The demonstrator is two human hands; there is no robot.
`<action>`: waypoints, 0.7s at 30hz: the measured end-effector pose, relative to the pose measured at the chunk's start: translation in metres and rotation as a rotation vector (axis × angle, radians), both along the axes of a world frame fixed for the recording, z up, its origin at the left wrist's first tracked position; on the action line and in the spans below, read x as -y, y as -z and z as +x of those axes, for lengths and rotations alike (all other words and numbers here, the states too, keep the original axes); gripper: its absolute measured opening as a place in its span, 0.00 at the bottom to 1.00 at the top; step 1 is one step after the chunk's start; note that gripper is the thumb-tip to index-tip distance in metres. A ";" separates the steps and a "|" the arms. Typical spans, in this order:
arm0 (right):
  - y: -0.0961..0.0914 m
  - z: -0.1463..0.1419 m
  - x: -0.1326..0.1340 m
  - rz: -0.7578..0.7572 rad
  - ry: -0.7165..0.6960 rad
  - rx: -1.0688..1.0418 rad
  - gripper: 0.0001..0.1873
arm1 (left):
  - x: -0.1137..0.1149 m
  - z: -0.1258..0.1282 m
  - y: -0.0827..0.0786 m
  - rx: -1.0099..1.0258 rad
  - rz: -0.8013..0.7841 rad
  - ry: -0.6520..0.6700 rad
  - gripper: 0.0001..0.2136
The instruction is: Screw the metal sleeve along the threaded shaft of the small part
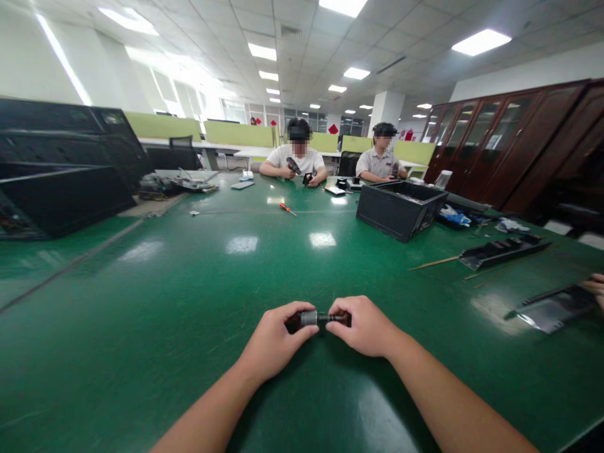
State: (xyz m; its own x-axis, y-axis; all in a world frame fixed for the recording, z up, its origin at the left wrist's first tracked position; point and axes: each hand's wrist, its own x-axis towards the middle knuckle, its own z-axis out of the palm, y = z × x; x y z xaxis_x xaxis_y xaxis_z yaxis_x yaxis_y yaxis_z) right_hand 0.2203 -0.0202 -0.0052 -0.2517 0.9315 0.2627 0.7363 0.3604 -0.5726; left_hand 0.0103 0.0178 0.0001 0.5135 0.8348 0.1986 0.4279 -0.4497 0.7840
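Observation:
Low over the green table point(198, 327), my left hand point(278, 336) is closed around a small grey metallic cylinder point(309, 318), thumb and fingers on either side of it. From its right end a thin dark shaft point(325, 318) runs across to my right hand point(361, 324), whose thumb and fingers pinch that shaft. The two hands almost meet, with the cylinder and shaft lying level between them. Whether these are one piece or two joined parts I cannot tell. My palms hide the outer ends.
An orange-handled screwdriver point(287, 208) lies farther off. A black box point(401, 207) stands right of centre, and dark metal parts point(503, 251) lie at right. Large black casings point(66, 195) stand at left. Two people sit opposite, one holding a power drill point(293, 165). Another person's hand point(597, 286) shows at right.

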 end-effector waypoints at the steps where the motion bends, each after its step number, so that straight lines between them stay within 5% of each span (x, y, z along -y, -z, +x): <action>1: 0.000 0.000 0.000 0.001 0.000 0.002 0.04 | 0.000 0.000 0.000 0.000 -0.005 -0.002 0.11; 21: -0.002 0.004 0.000 -0.004 0.005 0.012 0.04 | -0.003 -0.001 0.003 0.007 -0.001 -0.017 0.11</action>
State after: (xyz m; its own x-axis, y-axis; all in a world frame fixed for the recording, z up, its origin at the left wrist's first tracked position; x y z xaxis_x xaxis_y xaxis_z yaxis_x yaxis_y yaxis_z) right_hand 0.2244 -0.0199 -0.0036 -0.2504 0.9336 0.2563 0.7449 0.3549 -0.5649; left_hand 0.0097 0.0211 -0.0033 0.4976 0.8438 0.2011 0.4301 -0.4414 0.7875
